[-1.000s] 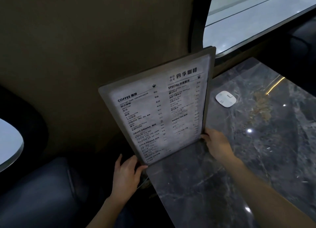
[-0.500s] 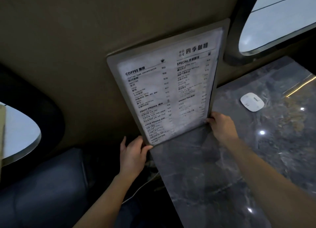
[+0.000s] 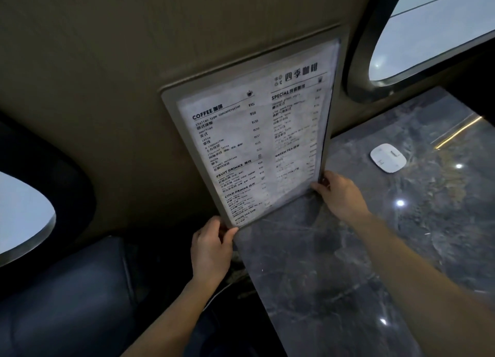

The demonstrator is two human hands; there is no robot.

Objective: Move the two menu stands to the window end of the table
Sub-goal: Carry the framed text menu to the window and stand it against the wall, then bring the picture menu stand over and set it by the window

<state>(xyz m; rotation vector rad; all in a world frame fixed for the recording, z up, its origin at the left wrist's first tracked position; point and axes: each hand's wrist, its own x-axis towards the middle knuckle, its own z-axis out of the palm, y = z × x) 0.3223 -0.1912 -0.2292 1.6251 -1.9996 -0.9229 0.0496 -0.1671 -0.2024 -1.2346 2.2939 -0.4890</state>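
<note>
A large flat menu stand [image 3: 257,131] with a grey frame and a white printed coffee menu stands upright on the far-left edge of the dark marble table [image 3: 334,271], close against the tan wall. My left hand [image 3: 211,249] grips its lower left corner, thumb on the front. My right hand [image 3: 340,193] holds its lower right corner. Only one menu face shows; a second stand may lie behind it, I cannot tell.
A small white rounded device [image 3: 388,158] lies on the table toward the window [image 3: 428,32]. A dark upholstered seat [image 3: 69,297] sits lower left, beside the table edge. Another window [image 3: 21,214] shows at far left. Ceiling lights reflect on the marble.
The menu stand has shifted back against the tan wall, and my view has swung left. Both hands keep their hold on the lower corners.
</note>
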